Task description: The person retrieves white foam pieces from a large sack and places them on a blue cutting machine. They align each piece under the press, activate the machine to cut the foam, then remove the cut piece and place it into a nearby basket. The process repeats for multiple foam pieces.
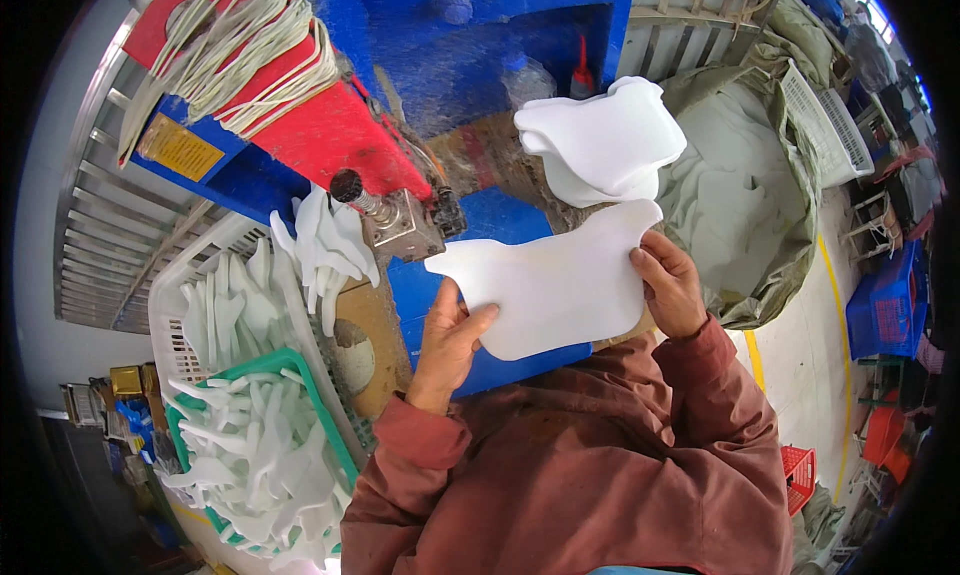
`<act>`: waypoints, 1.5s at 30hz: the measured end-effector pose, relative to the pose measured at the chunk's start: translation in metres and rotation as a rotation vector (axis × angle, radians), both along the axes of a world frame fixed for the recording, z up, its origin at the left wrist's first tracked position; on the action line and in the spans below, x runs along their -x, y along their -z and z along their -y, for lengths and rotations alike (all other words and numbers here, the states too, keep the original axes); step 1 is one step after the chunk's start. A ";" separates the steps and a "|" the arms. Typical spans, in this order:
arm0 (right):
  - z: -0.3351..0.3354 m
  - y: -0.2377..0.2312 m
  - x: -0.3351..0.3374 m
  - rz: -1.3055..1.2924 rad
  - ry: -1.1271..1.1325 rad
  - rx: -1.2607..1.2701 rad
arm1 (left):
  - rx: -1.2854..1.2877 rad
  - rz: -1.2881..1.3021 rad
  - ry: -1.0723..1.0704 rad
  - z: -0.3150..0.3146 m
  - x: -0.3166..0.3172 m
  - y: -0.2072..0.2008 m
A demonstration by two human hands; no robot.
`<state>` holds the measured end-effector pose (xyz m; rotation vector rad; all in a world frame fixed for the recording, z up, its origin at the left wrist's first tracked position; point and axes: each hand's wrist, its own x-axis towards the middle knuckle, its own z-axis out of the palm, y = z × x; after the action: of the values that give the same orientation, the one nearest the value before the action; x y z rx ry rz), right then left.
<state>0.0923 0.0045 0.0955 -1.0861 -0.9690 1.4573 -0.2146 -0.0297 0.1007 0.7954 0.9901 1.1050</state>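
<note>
A thin white shaped sheet, with pointed upper corners and a curved lower edge, spans between my two hands. My left hand grips its left side, thumb on top. On the other side, my right hand pinches the right edge with the thumb on top. Beneath the sheet is a blue work surface. Just past the sheet's left corner sits the metal head of a red machine arm. A stack of similar white sheets lies beyond, at the right.
White offcuts lie left of the machine head. More fill a white crate and a green-rimmed basket at left. A large green-grey sack of white pieces stands at right. A clear bottle stands at the back.
</note>
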 end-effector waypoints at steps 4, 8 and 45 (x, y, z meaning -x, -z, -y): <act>0.004 0.001 -0.005 0.049 0.046 -0.005 | -0.055 0.074 -0.040 0.002 -0.014 0.001; 0.009 0.010 0.001 -0.005 0.051 -0.025 | 0.060 -0.115 0.038 0.012 0.002 0.004; 0.050 0.078 0.076 1.152 -0.624 -0.999 | -0.272 -0.932 -0.706 0.027 0.216 -0.009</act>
<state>0.0159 -0.0451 0.0179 -0.7846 -2.6449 0.4078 -0.4309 -0.0571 0.1101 1.2789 2.0355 1.5138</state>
